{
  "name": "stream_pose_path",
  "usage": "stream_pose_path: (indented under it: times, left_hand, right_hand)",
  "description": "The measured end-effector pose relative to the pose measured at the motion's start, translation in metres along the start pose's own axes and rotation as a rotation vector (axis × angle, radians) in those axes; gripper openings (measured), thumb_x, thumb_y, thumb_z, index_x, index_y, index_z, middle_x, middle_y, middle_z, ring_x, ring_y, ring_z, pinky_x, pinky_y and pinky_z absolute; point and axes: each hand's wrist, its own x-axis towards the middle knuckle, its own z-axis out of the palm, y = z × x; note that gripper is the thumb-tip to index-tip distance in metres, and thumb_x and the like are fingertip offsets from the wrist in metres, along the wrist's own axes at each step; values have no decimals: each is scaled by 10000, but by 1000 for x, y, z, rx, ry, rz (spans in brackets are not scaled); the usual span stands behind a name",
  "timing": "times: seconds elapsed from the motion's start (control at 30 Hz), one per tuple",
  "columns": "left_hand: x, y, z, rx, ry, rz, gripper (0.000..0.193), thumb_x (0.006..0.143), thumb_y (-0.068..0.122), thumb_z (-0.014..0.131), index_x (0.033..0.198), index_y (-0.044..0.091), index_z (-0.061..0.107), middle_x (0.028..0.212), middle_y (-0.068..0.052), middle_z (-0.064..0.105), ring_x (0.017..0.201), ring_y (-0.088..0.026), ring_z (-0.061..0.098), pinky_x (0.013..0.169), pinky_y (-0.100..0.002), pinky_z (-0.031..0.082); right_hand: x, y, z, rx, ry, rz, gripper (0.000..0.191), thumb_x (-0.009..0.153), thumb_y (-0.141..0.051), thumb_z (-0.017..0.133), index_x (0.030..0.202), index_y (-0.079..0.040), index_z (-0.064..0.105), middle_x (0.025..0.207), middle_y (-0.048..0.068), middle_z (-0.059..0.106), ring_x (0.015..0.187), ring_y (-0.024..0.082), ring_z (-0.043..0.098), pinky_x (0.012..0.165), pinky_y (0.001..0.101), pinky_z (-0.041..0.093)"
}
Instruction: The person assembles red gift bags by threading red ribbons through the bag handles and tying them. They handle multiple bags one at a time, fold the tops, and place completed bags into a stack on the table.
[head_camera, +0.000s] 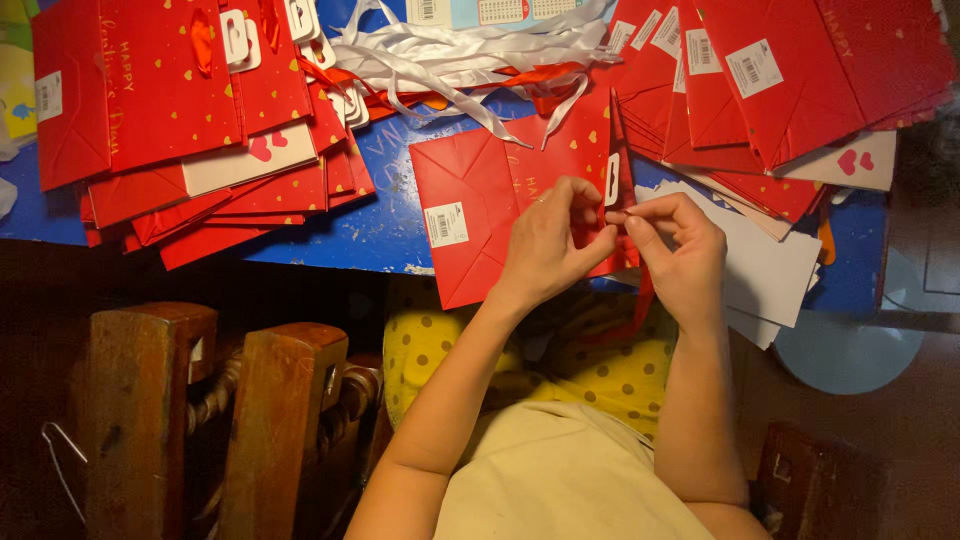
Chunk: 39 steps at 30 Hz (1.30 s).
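On the scratched blue table (340, 235), between two stacks of flat red paper bags (190, 120), you are keeping one folded red paper gift bag (480, 205) under your left hand (550, 245), while your right hand (680, 250) is pinching its thin red ribbon (640, 300).

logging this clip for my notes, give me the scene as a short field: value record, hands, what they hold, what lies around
left hand: pinching the top edge of a flat red paper gift bag
right hand: pinching a red ribbon at the bag's edge
surface: blue table
left of bag: fanned stack of red gift bags
right of bag: second stack of red bags, white cards
behind bag: white ribbons
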Motion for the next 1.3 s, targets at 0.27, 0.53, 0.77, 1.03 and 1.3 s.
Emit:
stream_pose_path:
  times: [0.27, 0.53, 0.77, 1.03, 1.3]
  left_hand:
    - [0, 2, -1, 97, 4, 64, 447, 817, 322, 842, 1094, 91, 578, 874, -31, 693, 825, -185, 708, 728, -343, 557]
    - [0, -5, -4, 46, -21, 98, 373, 831, 284, 836, 1096, 106, 642, 897, -29, 719, 811, -179, 705, 726, -323, 569]
    - [1, -9, 0, 60, 45, 70, 122, 884, 190, 786, 929, 101, 717, 826, -31, 731, 723, -202, 646, 670, -339, 520]
    - [-1, -32, 2, -443, 88, -117, 131, 1013, 162, 661, 1047, 45, 612, 917, -62, 744, 827, -120, 707, 755, -276, 574]
    - [8, -64, -37, -1070, 596, -153, 152, 1057, 147, 612, 1123, 40, 528, 1165, -160, 716, 994, -187, 713, 885, -323, 599]
  right_hand:
    - [18, -21, -1, -446, -87, -104, 130, 900, -20, 696, 1028, -4, 719, 924, 133, 692, 841, 272, 686, 762, 366, 520]
    - [17, -9, -7, -428, -113, -61, 166, 911, -38, 673, 1071, 6, 688, 923, 151, 656, 808, 280, 645, 755, 354, 497]
    - [16, 19, -16, -195, -163, -9, 137, 1002, -90, 650, 1022, 42, 679, 882, 93, 631, 817, 147, 571, 764, 310, 464]
    - [23, 19, -7, -134, -92, 158, 194, 956, -177, 739, 1080, -28, 742, 889, 22, 757, 762, 47, 652, 700, 240, 523]
    - [22, 11, -8, -197, -87, 146, 186, 960, -166, 755, 1076, -20, 755, 876, 42, 754, 751, 61, 635, 706, 247, 509]
